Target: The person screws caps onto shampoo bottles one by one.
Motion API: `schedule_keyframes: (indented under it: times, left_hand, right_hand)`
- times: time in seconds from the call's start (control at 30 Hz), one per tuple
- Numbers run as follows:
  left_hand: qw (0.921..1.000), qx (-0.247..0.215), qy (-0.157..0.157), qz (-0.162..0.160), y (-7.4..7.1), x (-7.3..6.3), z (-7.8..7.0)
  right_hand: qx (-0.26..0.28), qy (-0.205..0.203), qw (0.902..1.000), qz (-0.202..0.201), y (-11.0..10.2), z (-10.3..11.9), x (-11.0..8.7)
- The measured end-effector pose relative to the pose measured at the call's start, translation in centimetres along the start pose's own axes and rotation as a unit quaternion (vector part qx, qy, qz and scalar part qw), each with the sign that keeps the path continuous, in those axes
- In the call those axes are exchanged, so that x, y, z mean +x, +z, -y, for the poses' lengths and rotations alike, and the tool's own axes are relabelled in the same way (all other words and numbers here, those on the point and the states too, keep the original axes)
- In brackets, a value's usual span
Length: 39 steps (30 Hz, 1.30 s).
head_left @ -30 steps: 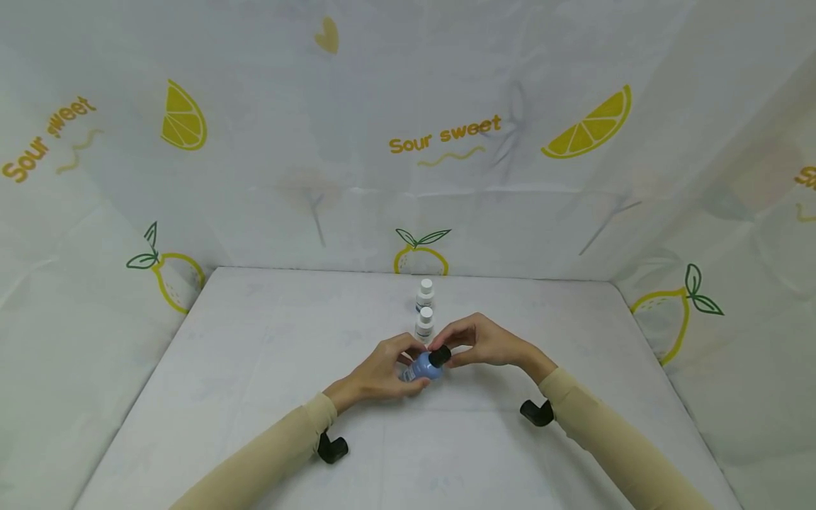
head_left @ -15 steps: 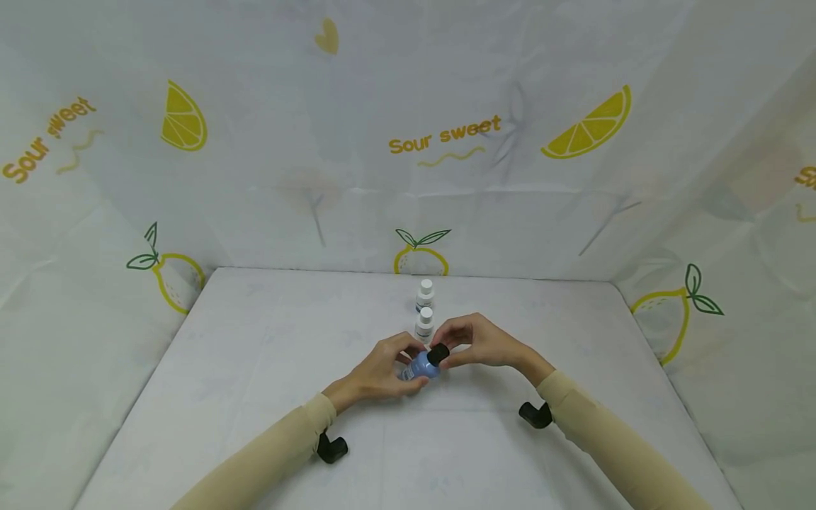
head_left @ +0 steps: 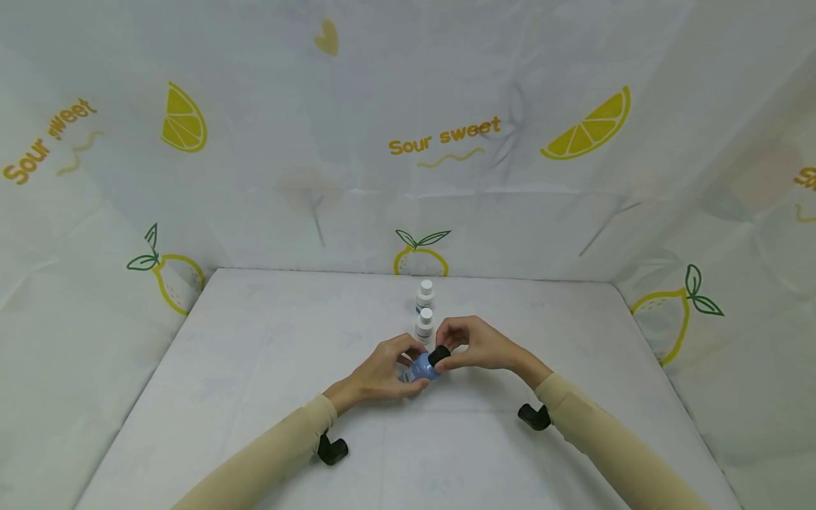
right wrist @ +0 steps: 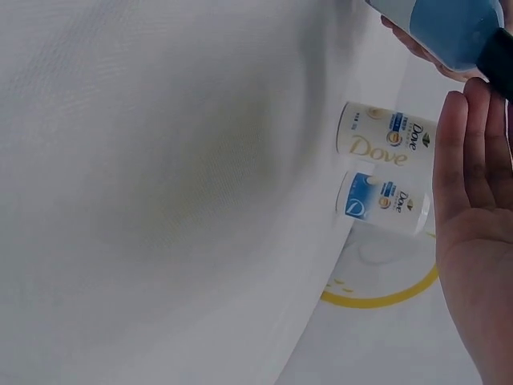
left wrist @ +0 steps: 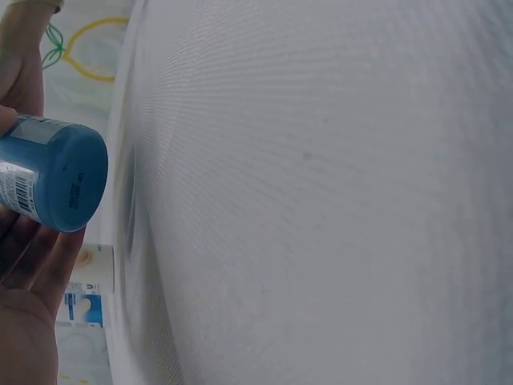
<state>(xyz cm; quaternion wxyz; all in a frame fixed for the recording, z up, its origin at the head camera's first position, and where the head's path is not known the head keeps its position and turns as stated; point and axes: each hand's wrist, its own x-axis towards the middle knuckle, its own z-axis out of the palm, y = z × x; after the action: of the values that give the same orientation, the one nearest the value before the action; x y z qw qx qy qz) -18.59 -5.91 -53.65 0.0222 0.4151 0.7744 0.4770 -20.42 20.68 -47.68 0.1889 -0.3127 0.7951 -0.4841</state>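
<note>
A small blue bottle with a black cap is held tilted above the middle of the table, its cap end up and to the right. My left hand grips the bottle's body from the left, thumb on the near side. At the cap, my right hand pinches with thumb and fingertips. From the left wrist, the flat base of the blue bottle faces the camera, with a barcode label on its side. In the right wrist view the cap lies against the fingertips.
Two white bottles stand in line behind the hands, a nearer one and a farther one; the right wrist view shows "Dove" on the nearer bottle. White cloth covers the table, and a lemon-printed curtain encloses it.
The right hand's fingers have shifted slightly around the cap, the thumb now lying across its lower edge. The left hand and bottle have barely moved; the white bottles stay put.
</note>
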Motion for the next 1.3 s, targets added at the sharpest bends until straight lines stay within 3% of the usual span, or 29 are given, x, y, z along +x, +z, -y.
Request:
schedule_keyframes:
  times: [0.67, 1.03, 1.3]
  left_hand:
    - [0.9999, 0.014, 0.001, 0.006, -0.07, 0.07, -0.01]
    - [1.0000, 0.007, -0.003, 0.001, -0.29, 0.01, -0.29]
    - [0.9999, 0.005, -0.010, 0.000, -0.49, -0.02, -0.44]
  right_hand:
    - [-0.052, -0.001, 0.9982, -0.028, 0.47, 0.07, 0.01]
    - [-0.044, -0.004, 0.9986, -0.031, 0.46, 0.03, -0.03]
    - [0.006, -0.027, 0.9996, 0.004, -0.08, -0.39, -0.04]
